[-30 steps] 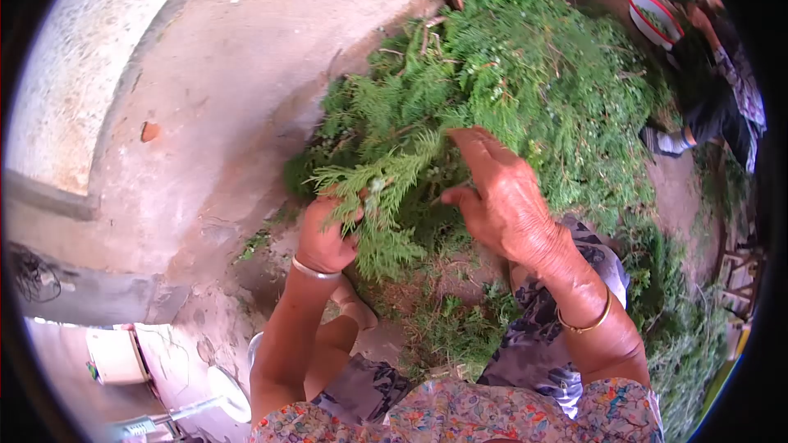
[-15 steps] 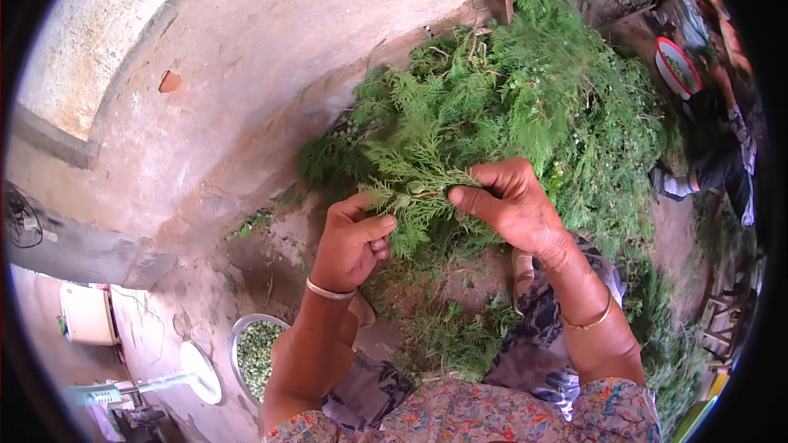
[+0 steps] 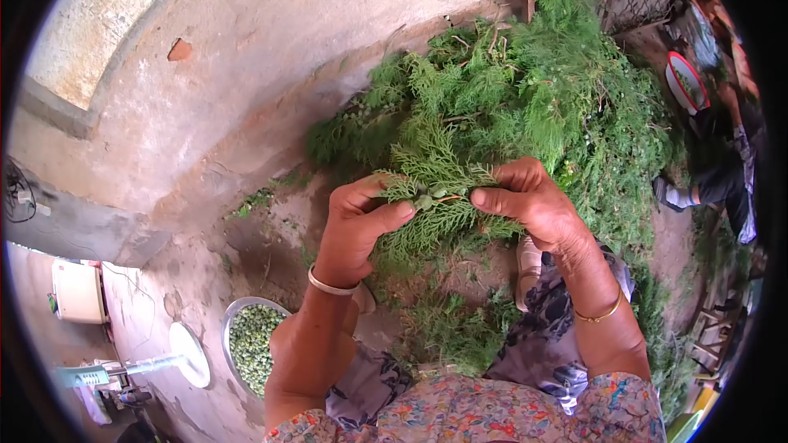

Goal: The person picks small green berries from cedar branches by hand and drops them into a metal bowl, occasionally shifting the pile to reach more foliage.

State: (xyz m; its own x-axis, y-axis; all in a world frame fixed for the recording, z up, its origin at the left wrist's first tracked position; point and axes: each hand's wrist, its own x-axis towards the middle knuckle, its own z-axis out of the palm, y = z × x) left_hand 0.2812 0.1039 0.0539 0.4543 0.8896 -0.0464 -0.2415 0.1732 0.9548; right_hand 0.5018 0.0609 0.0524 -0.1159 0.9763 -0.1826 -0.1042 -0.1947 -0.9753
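Observation:
A green sprig [image 3: 427, 156] with small pale green cones [image 3: 427, 199] is stretched between my two hands. My left hand [image 3: 361, 221] pinches it at its left side, thumb and fingers closed near the cones. My right hand [image 3: 529, 201] grips the stem at the right side between thumb and forefinger. Behind the sprig lies a large heap of green branches [image 3: 599, 115]. Left of my left forearm, a metal basin [image 3: 232, 358] holds many small green cones [image 3: 256, 344].
At the far right sits another person [image 3: 722, 172] beside a red-rimmed white basin [image 3: 688, 82]. A pale fan [image 3: 189, 354] and a white box [image 3: 80, 291] are at lower left. A concrete wall [image 3: 246, 49] runs behind the heap; loose twigs [image 3: 460, 336] lie between my legs.
My right hand, open over the sprig at first, has closed on its stem. My left hand has turned and pinches near the cones. The view has shifted, bringing the cone basin into sight.

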